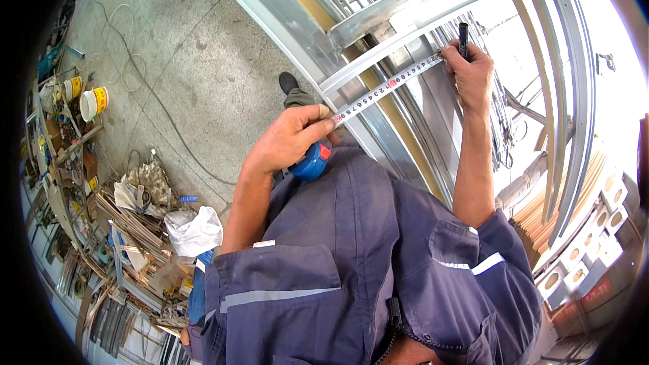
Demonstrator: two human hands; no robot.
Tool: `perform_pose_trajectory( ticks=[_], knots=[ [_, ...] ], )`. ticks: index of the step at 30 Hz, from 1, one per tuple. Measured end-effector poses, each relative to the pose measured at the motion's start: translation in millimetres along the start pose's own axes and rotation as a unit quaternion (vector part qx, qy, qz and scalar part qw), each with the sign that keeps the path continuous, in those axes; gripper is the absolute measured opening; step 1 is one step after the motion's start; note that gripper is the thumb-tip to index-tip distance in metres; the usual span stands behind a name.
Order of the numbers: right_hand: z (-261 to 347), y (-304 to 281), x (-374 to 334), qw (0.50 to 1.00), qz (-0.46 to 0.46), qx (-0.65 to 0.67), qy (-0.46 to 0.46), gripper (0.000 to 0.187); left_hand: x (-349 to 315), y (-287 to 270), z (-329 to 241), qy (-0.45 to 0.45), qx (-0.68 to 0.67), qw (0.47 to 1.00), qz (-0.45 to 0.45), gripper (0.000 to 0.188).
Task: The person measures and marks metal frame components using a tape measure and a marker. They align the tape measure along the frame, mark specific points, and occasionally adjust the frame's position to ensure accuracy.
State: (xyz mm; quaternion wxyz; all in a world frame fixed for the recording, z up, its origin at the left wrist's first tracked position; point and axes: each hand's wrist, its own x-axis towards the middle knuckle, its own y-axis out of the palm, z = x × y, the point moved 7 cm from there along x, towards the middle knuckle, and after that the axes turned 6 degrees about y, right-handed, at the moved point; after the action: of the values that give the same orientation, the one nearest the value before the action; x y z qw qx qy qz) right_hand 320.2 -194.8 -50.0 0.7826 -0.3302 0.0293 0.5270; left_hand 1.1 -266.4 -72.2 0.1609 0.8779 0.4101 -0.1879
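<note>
A tape measure with a blue case and a red button sits under my left hand, whose thumb and fingers pinch the blade close to the case. The white blade is pulled out and slants up to the right, across several metal profiles. My right hand is closed at the blade's far end and also grips a black marker, which points upward. A pale metal bar runs just beyond the blade. The fingertips at the blade's tip are partly hidden.
More long profiles stand at the right. Perforated white blocks lie at the lower right. On the left, a cable crosses the concrete floor, near white buckets, a white bag and a cluttered heap of scraps and rods.
</note>
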Motion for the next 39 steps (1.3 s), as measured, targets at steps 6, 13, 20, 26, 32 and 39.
perform_pose_trajectory(
  ticks=[6,13,20,26,32,39],
  knots=[
    [-3.3,-1.6,2.0,1.0,-0.008,0.016,0.008,0.023,0.1,-0.1,-6.7,-0.016,-0.001,1.0,0.007,0.025],
    [-5.3,-0.7,5.4,1.0,-0.001,0.027,-0.004,0.021,-0.2,-1.3,-2.2,-0.01,-0.011,1.0,0.011,0.024],
    [-9.2,-2.2,9.9,1.0,-0.002,0.017,0.002,0.022,1.0,-1.2,6.5,-0.003,-0.043,0.999,0.012,0.025],
    [-11.5,-2.2,11.3,0.999,0.0,0.033,-0.002,0.022,-0.8,-1.4,-0.4,-0.017,-0.035,0.999,0.011,0.025],
    [-13.6,-3.3,13.4,1.0,0.003,0.022,-0.005,0.023,1.0,0.1,5.5,-0.007,-0.058,0.998,0.009,0.024],
    [-16.9,-3.7,15.1,1.0,0.007,0.019,-0.008,0.023,0.8,-0.7,1.7,-0.01,-0.043,0.999,0.012,0.025]
  ],
)
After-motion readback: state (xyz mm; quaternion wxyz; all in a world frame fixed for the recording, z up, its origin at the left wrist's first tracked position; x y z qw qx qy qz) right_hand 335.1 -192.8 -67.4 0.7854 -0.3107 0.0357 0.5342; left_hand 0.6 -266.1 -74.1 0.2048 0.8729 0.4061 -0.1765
